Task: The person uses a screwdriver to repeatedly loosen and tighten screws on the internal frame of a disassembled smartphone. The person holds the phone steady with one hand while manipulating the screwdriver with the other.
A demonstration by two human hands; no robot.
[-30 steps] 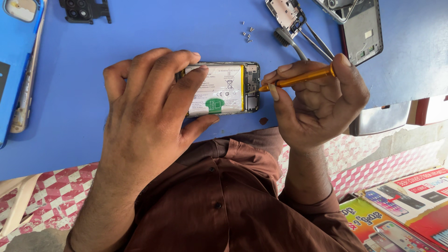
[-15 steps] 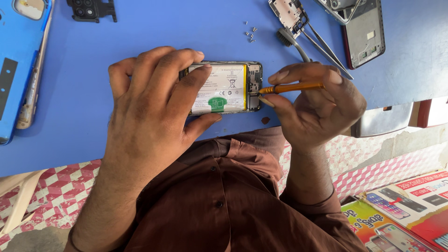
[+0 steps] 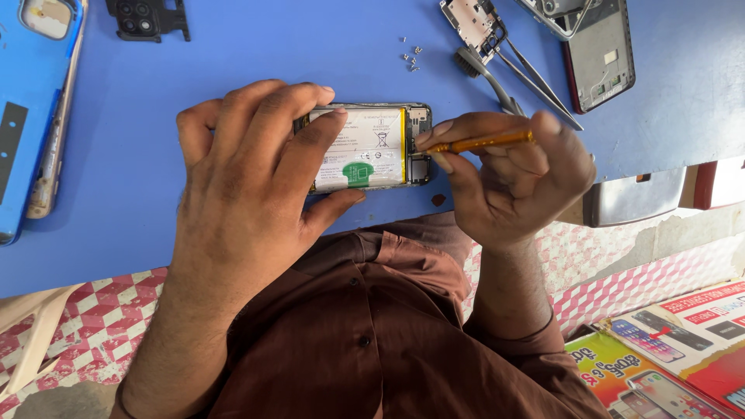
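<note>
1. The left hand [image 3: 248, 186] is laid flat over an opened phone [image 3: 372, 147] w/ fingers spread wide, not curled into a fist; fingertips [image 3: 335, 116] are pressed on the white battery [image 3: 361, 147], thumb is set against the phone's near edge.
2. The phone is found lying flat on the blue table [image 3: 233, 54], approx. at its middle near the front edge, back cover off, battery w/ green tab exposed.
3. The right hand [image 3: 512, 178] is closed round a thin orange screwdriver [image 3: 481, 142], pinched btwn thumb and forefinger; the tool is held nearly level, tip set at the phone's right end beside the battery.
4. The two hands are kept apart, one at each end of the phone.
5. Loose small screws [image 3: 410, 57] are seen farther back on the table; tweezers [image 3: 535, 81] and a dark phone frame [image 3: 601, 66] lie just beyond the right hand.
6. A blue phone case [image 3: 19, 116] is seen at the far left edge, a black camera bracket [image 3: 147, 19] at the top.
</note>
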